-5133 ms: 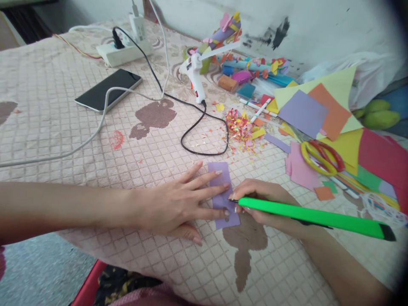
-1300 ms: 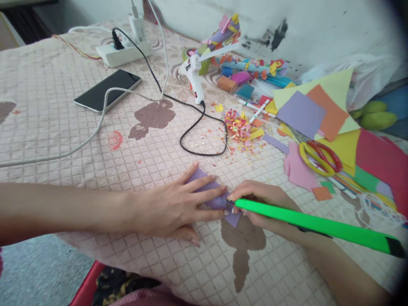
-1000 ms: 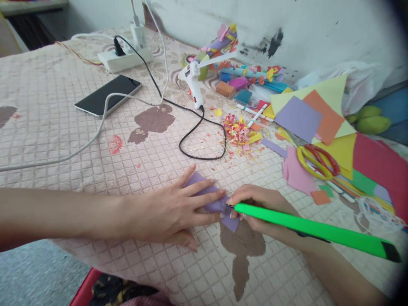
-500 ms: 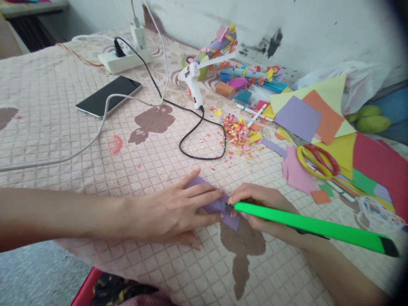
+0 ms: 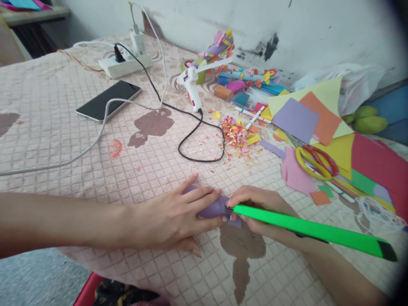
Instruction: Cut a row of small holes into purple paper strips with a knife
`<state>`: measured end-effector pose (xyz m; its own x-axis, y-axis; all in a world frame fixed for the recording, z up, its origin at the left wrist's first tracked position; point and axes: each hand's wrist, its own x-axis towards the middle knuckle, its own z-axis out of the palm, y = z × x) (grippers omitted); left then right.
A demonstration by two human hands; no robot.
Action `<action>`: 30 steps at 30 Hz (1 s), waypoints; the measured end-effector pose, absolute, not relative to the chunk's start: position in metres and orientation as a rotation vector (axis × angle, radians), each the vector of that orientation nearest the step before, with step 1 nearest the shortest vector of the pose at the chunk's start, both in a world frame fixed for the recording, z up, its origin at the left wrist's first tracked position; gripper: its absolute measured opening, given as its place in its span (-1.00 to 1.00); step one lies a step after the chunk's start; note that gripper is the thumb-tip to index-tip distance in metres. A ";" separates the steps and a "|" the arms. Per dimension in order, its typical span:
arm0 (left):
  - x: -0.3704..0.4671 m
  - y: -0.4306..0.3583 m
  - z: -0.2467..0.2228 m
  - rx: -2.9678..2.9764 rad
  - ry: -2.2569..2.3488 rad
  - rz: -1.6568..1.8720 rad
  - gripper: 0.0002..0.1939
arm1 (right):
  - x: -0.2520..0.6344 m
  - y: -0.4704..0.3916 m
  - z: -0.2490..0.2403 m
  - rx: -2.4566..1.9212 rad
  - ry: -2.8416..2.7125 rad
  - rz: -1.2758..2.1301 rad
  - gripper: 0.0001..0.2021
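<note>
A small piece of purple paper [image 5: 212, 207] lies on the quilted tablecloth near the table's front edge. My left hand [image 5: 172, 214] rests flat over it, fingers spread and pressing on its left part. At the paper's right end my right hand [image 5: 255, 206] is closed, its thumb and fingertips around the front of a long green cutter [image 5: 306, 229]. The dark tip of the cutter touches the paper, and its body slants down to the right across my wrist. Part of the paper is hidden under my left fingers.
A white glue gun [image 5: 192, 87] stands behind with its black cord looped on the cloth. Paper scraps [image 5: 237, 134], scissors [image 5: 314, 163] and coloured sheets [image 5: 296, 120] lie right. A phone [image 5: 108, 100] and power strip [image 5: 124, 64] are at the back left.
The view has shifted slightly. The paper's lower right part now shows less beside my right fingertips. Both hands stay almost where they were, with the cutter still in my right hand.
</note>
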<state>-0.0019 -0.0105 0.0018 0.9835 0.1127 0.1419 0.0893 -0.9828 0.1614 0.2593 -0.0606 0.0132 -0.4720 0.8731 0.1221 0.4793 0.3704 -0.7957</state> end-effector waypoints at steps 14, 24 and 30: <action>-0.003 -0.013 0.004 3.030 0.238 0.208 -0.40 | 0.266 -0.063 0.007 -1.153 -2.074 1.032 -0.69; -0.001 -0.016 0.004 2.967 0.231 0.217 -0.40 | 0.267 -0.061 0.008 -1.153 -2.053 1.070 -0.73; -0.004 -0.001 0.007 2.887 0.071 0.174 -0.47 | 0.270 -0.059 0.009 -1.140 -2.033 1.148 -0.74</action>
<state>-0.0036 -0.0005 0.0066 0.9917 0.0632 0.1121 0.0337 -0.9682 0.2480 0.2697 -0.0590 0.0090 -0.4987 0.8656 0.0449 0.4085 0.2805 -0.8686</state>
